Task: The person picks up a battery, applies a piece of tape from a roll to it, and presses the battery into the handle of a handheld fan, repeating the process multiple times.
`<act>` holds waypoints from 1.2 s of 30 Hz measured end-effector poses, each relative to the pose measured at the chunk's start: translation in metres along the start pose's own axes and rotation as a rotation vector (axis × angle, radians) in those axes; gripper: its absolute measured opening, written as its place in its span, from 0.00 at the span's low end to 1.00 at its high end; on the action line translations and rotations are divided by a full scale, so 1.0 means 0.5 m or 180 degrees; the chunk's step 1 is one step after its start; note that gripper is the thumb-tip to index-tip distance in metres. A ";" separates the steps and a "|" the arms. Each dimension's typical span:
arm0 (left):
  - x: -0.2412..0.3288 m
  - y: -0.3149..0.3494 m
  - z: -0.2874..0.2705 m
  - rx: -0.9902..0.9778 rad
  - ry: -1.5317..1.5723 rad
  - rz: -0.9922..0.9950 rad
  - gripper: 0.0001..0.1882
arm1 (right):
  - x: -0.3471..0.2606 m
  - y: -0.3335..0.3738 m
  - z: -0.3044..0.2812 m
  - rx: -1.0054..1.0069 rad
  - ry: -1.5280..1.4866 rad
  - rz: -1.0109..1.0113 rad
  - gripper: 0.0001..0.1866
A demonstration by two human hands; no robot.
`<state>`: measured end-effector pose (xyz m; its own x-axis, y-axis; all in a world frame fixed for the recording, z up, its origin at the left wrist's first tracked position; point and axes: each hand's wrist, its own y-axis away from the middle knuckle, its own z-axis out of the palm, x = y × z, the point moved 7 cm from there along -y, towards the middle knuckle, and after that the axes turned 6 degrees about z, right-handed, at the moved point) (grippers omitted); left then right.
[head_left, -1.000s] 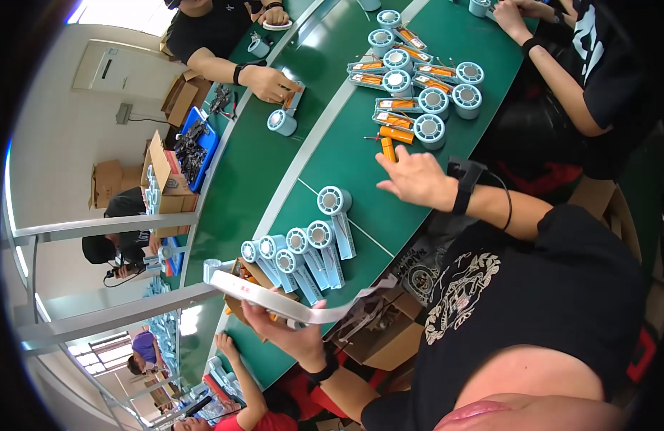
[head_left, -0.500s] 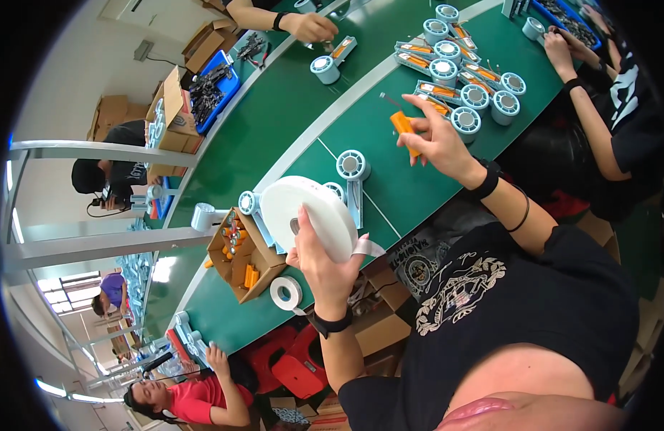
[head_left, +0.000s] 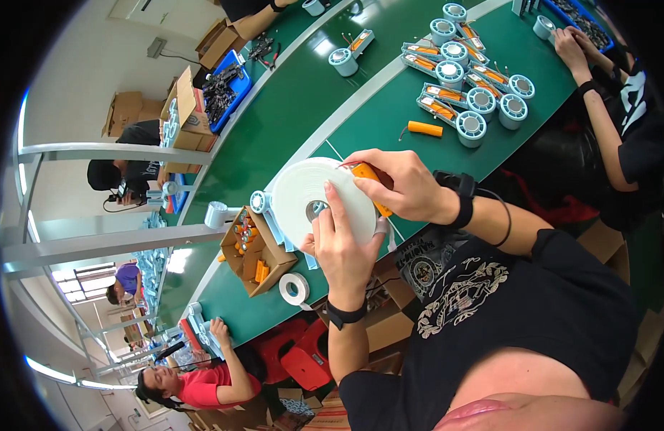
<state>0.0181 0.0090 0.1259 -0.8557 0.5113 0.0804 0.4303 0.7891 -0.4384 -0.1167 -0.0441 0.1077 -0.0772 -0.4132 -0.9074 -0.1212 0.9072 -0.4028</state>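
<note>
Green table [head_left: 260, 320] carries an open carton [head_left: 274, 278] of orange batteries [head_left: 261, 271] at left. Left hand [head_left: 340, 255] clasps a large white roll [head_left: 292, 192], fingers across its face. Right hand [head_left: 411, 185] pinches a wired orange cell [head_left: 366, 174], now brought in beside the roll's right edge, so both pieces sit together; contact is unclear. Farther right, pale-blue fan units [head_left: 471, 128] lie clustered.

On glossy green counter [head_left: 375, 126]: pale-blue, round-headed units [head_left: 481, 100] at one o'clock, open brown cardboard box [head_left: 276, 271] at eight, small white tape roll [head_left: 284, 286] at seven.
</note>
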 end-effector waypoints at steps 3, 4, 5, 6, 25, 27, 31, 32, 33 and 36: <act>0.037 -0.026 0.001 -0.0230 -0.0274 -0.0279 0.53 | 0.008 -0.004 -0.037 0.0764 0.0233 -0.0148 0.15; 0.053 -0.033 0.008 -0.0382 -0.0227 -0.0277 0.54 | 0.016 -0.016 -0.064 0.1031 0.0183 -0.0111 0.15; 0.070 -0.037 0.022 -0.0546 -0.0139 -0.0251 0.54 | 0.032 -0.026 -0.100 0.1320 0.0171 -0.0052 0.14; 0.090 -0.042 0.042 -0.0708 -0.0041 -0.0207 0.54 | 0.064 -0.051 -0.164 0.1792 -0.0022 0.0174 0.14; -0.034 -0.099 0.223 -0.2296 -0.0074 0.2084 0.42 | 0.093 0.079 -0.391 0.2033 -0.0720 0.0405 0.21; -0.045 -0.099 0.232 -0.2440 -0.0611 0.2014 0.43 | 0.095 0.087 -0.379 0.1991 -0.0816 0.0422 0.21; -0.079 -0.121 0.254 -0.1921 -0.0744 0.1793 0.46 | 0.090 0.100 -0.364 0.1888 -0.1021 0.0464 0.22; -0.081 -0.132 0.264 -0.1912 -0.0711 0.1728 0.46 | 0.092 0.111 -0.370 0.1983 -0.1076 0.0471 0.22; -0.082 -0.147 0.271 -0.2039 -0.0505 0.1624 0.46 | 0.089 0.122 -0.374 0.2067 -0.1132 0.0474 0.22; -0.079 -0.165 0.297 -0.2176 0.0084 0.1503 0.43 | 0.113 0.155 -0.378 0.1937 -0.1355 0.0739 0.21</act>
<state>-0.0265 -0.1270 0.0259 -0.5379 0.8416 0.0489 0.8295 0.5181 0.2085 -0.3175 -0.0119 0.0481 0.3675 -0.2531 -0.8949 0.4257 0.9013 -0.0801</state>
